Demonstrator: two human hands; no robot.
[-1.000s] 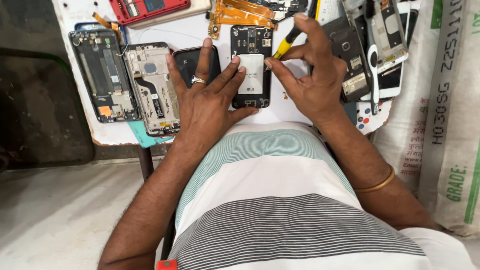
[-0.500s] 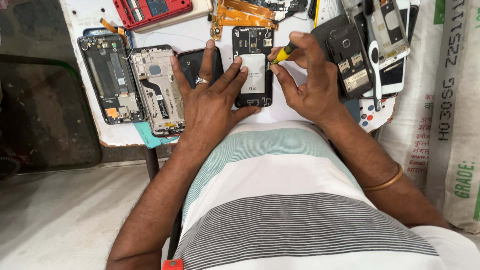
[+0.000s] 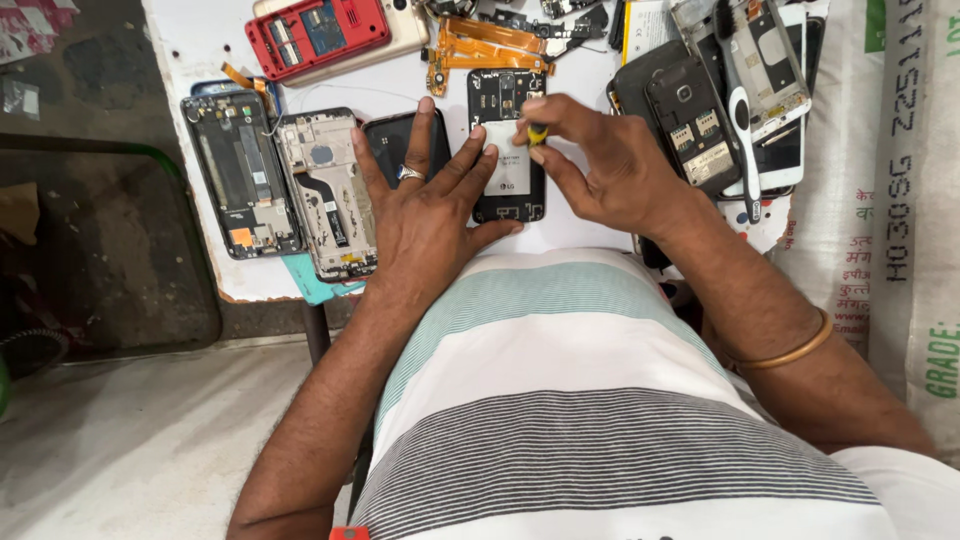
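An opened black phone (image 3: 506,185) with a white battery lies on the white table (image 3: 200,40), back side up. My left hand (image 3: 425,205), a ring on one finger, rests flat with fingers spread, its fingertips pressing the phone's left edge and a dark phone (image 3: 385,140) beside it. My right hand (image 3: 600,165) pinches a small yellow-and-black screwdriver (image 3: 537,133), its tip down on the upper part of the open phone.
Two stripped phone frames (image 3: 240,175) (image 3: 325,195) lie at the left. A red phone body (image 3: 315,35) and orange flex cables (image 3: 480,50) sit farther back. More opened phones and a toothbrush (image 3: 740,110) are piled at the right, beside white sacks (image 3: 900,200).
My right hand has brought the screwdriver from the right down onto the upper part of the open phone. My left hand has stayed flat on the phone's left side.
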